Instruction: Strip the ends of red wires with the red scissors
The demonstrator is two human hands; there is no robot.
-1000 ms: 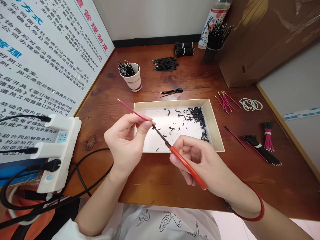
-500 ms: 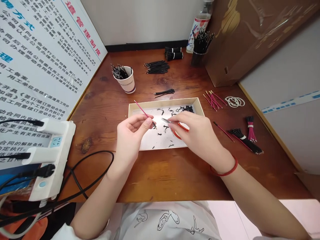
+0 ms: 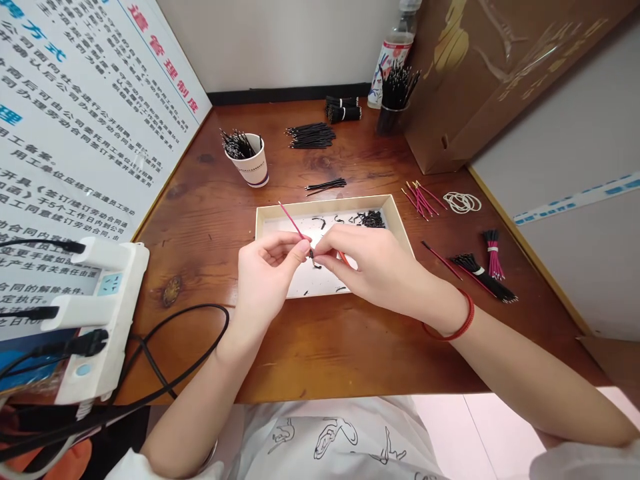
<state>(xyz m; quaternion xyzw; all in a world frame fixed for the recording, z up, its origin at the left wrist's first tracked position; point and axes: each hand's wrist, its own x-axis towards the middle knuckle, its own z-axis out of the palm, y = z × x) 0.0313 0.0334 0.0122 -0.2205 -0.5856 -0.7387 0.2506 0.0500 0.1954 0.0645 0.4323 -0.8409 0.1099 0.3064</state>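
Over the shallow box, my left hand [image 3: 267, 263] pinches a thin pink wire [image 3: 291, 219] between thumb and forefinger. Its long end points up and away to the left; a dark end [image 3: 311, 254] pokes out below the fingertips. My right hand [image 3: 367, 257] is closed, thumb and forefinger tips meeting right at that dark end. Tucked in the same hand are small red-handled nippers [image 3: 343, 259]; their metal jaws are hidden behind the fingers. Black scraps [image 3: 371, 219] lie in the cream-rimmed box [image 3: 400, 223], mostly heaped in its far right corner.
Beyond the box stand a paper cup [image 3: 254, 167] of black wires, loose black wires [image 3: 311, 135] and tied bundles [image 3: 344, 112]. On the right lie pink wires [image 3: 420, 200], white rubber bands [image 3: 463, 203] and banded bundles [image 3: 483, 277]. A power strip [image 3: 107, 333] stands left.
My right hand has moved left, bringing its fingertips to the dark end of the wire. The nippers' jaws, visible before, are now hidden. The view has shifted slightly.
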